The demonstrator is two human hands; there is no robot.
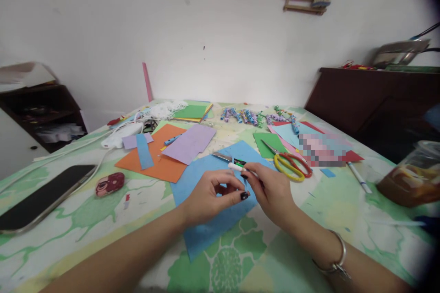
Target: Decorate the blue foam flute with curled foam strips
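Note:
Above a large blue paper sheet, my two hands are close together. My right hand is closed around a slim white pen-like stick, whose end points left. The fingertips of my left hand are pinched on a small blue paper strip that also reaches my right fingers. Just beyond the hands lies a dark-bladed cutting tool, partly hidden. Scissors with yellow and red handles rest to the right, their blades over a green paper.
Left are a phone, a dark red case, a white power bank with cables, and orange paper under purple paper. Several rolled paper pieces line the back. Right stand a plastic cup and a marker.

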